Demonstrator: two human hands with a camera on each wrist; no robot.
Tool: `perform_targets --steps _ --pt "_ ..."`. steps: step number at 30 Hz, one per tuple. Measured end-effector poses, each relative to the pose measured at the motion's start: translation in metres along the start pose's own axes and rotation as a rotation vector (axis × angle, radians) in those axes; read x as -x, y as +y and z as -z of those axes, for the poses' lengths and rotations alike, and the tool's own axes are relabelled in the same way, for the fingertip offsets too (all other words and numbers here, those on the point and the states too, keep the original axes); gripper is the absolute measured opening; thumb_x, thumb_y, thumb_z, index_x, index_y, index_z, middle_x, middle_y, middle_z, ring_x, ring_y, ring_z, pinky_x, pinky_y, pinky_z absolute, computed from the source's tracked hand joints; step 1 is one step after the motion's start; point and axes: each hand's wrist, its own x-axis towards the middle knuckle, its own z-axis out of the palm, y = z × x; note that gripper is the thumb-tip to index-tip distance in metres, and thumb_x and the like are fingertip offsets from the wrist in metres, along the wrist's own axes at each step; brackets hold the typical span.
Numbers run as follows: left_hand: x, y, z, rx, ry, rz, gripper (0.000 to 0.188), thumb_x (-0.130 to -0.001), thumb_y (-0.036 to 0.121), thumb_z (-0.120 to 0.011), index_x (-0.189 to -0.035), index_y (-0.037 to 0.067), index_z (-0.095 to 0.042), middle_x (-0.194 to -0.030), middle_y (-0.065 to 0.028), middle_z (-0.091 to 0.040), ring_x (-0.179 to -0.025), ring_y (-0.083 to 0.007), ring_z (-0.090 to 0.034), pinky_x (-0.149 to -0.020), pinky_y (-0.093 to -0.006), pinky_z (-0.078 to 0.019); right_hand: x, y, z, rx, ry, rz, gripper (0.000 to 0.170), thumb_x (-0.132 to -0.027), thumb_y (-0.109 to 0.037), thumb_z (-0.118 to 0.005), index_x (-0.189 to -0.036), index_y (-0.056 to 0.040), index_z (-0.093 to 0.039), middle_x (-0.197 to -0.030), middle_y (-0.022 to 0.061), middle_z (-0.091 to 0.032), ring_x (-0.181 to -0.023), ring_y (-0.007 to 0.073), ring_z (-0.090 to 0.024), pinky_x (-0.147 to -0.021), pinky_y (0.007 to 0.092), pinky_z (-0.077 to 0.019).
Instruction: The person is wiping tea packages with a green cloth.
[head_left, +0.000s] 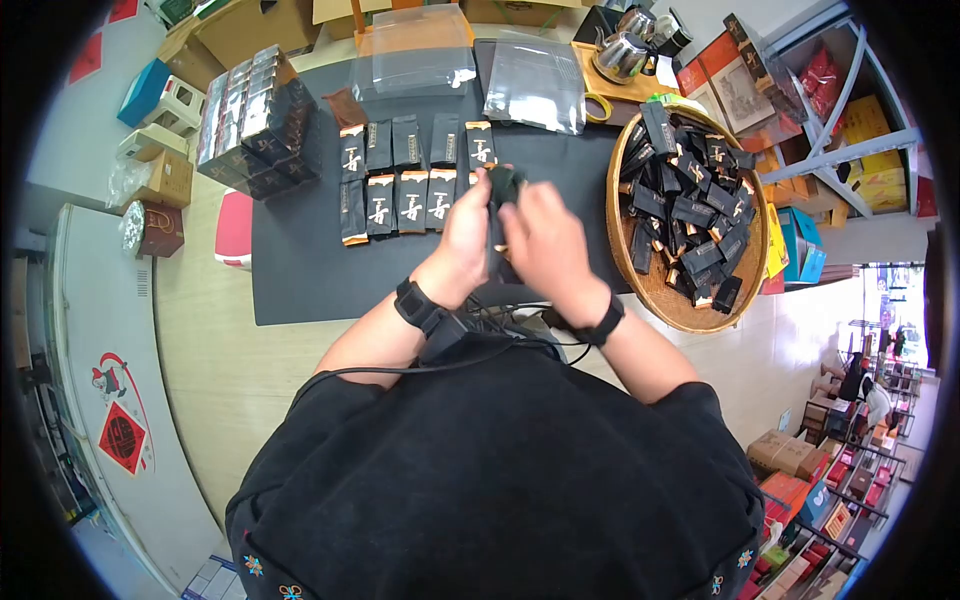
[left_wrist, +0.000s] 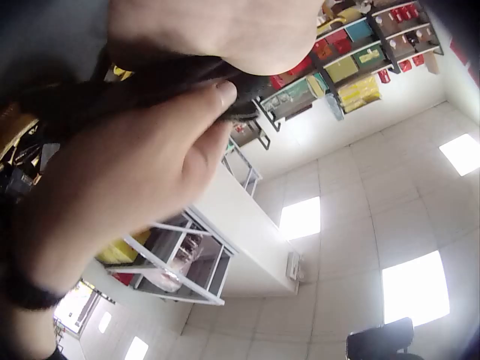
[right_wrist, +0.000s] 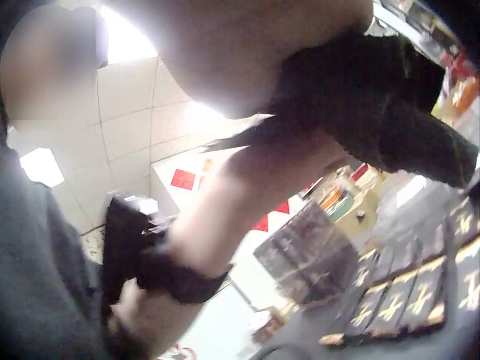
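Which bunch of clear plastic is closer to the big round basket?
The right-hand bunch, with the yellow tape roll beside it; the other bunch lies farther left.

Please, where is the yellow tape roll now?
In the head view, the yellow tape roll is on the person's right, between the clear plastic sheets and the round woven basket.

Gold lettering (head_left: 411, 203) on black packets (head_left: 407, 143) and writing (head_left: 122, 436) on a red diamond (head_left: 135, 452) are illegible.

Just right of centre, the mat (head_left: 588, 160) can be crossed no prob, but further right it's blocked by the basket (head_left: 624, 240), left by packet rows (head_left: 410, 200).
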Motion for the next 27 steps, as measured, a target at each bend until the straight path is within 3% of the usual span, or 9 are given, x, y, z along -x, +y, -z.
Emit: perform_targets --steps 3,6,7,9,13,17,19,23,27 --pt "-0.012 0.0 0.023 -0.011 -0.029 -0.029 0.044 -0.106 0.049 -0.039 -0.122 0.012 -0.056 -0.107 -0.0039 -0.065 -0.089 -0.0179 -0.064 -0.078 -0.0352 -0.0544 0.031 -0.013 -0.004 -0.09 -0.072 0.103 0.041 -0.089 -0.018 -0.066 -0.126 -0.0009 -0.058 -0.093 0.0119 -0.058 -0.072 0.0304 -0.065 -0.058 0.04 -0.0536" --pt "-0.009 -0.007 0.016 0.019 0.007 -0.023 0.042 -0.107 0.047 -0.039 -0.125 0.014 -0.056 -0.108 -0.0026 -0.064 -0.091 -0.0174 -0.065 -0.08 -0.0351 -0.0554 0.012 0.029 -0.009 0.064 0.005 -0.154 0.027 -0.093 -0.019 -0.062 -0.115 -0.0025 -0.061 -0.094 0.0148 -0.06 -0.075 0.0349 -0.064 -0.061 0.0449 -0.053" --pt "-0.015 -0.002 0.039 -0.012 -0.158 0.006 0.046 -0.107 0.047 -0.036 -0.135 0.013 -0.052 -0.116 -0.008 -0.064 -0.1 -0.022 -0.065 -0.088 -0.0384 -0.0554 0.01 0.06 -0.012 0.036 -0.038 -0.258 0.022 -0.095 -0.02 -0.06 -0.106 -0.0005 -0.061 -0.095 0.0178 -0.061 -0.082 0.0395 -0.063 -0.069 0.0484 -0.0518" --pt "-0.01 0.015 0.028 -0.142 -0.032 -0.109 0.048 -0.108 0.046 -0.035 -0.138 0.012 -0.05 -0.119 -0.0103 -0.064 -0.101 -0.0232 -0.065 -0.088 -0.0388 -0.0557 0.02 0.113 -0.016 -0.061 -0.008 -0.427 0.021 -0.096 -0.019 -0.059 -0.099 0.0017 -0.062 -0.096 0.0218 -0.062 -0.093 0.0433 -0.061 -0.081 0.0488 -0.0489" --pt "-0.013 0.053 0.073 -0.125 0.004 -0.091 0.053 -0.108 0.047 -0.029 -0.135 0.006 -0.049 -0.129 -0.0167 -0.061 -0.1 -0.027 -0.067 -0.085 -0.043 -0.0594 0.066 0.161 -0.019 0.036 -0.148 -0.435 0.042 -0.093 -0.018 -0.064 -0.13 0.0004 -0.057 -0.109 0.0224 -0.061 -0.103 0.0424 -0.06 -0.087 0.0454 -0.0498" --pt "-0.021 0.056 0.126 -0.02 0.102 0.019 0.052 -0.108 0.043 -0.035 -0.135 0.0 -0.047 -0.128 -0.0177 -0.062 -0.108 -0.0309 -0.066 -0.09 -0.045 -0.0601 0.095 0.166 -0.036 0.198 -0.305 -0.464 0.052 -0.088 -0.019 -0.068 -0.133 0.0037 -0.054 -0.126 0.0245 -0.057 -0.115 0.0415 -0.056 -0.1 0.0462 -0.0461" --pt "-0.023 0.041 0.129 -0.205 0.163 -0.048 0.049 -0.108 0.034 -0.041 -0.137 -0.004 -0.044 -0.134 -0.0211 -0.058 -0.115 -0.033 -0.063 -0.094 -0.0445 -0.0588 0.081 0.142 -0.04 0.041 -0.303 -0.359 0.053 -0.088 -0.024 -0.07 -0.131 0.0033 -0.057 -0.124 0.0247 -0.06 -0.114 0.0386 -0.059 -0.1 0.0445 -0.0474" --pt "-0.041 0.013 0.118 -0.386 0.204 0.021 0.038 -0.107 0.029 -0.047 -0.132 0.0 -0.05 -0.126 -0.0138 -0.065 -0.109 -0.0255 -0.067 -0.09 -0.0398 -0.059 0.052 0.1 -0.06 -0.534 -0.624 -0.574 0.056 -0.092 -0.036 -0.067 -0.13 0.0046 -0.057 -0.108 0.0207 -0.071 -0.097 0.0315 -0.07 -0.088 0.0384 -0.0539" --pt "-0.053 -0.008 0.111 -0.536 0.176 -0.023 0.038 -0.107 0.032 -0.047 -0.133 0.004 -0.05 -0.123 -0.0081 -0.066 -0.11 -0.0196 -0.065 -0.094 -0.0368 -0.0549 0.045 0.104 -0.092 -0.804 -0.732 -0.6 0.044 -0.093 -0.026 -0.07 -0.123 0.0045 -0.061 -0.104 0.0168 -0.073 -0.092 0.0238 -0.071 -0.083 0.0359 -0.0544"
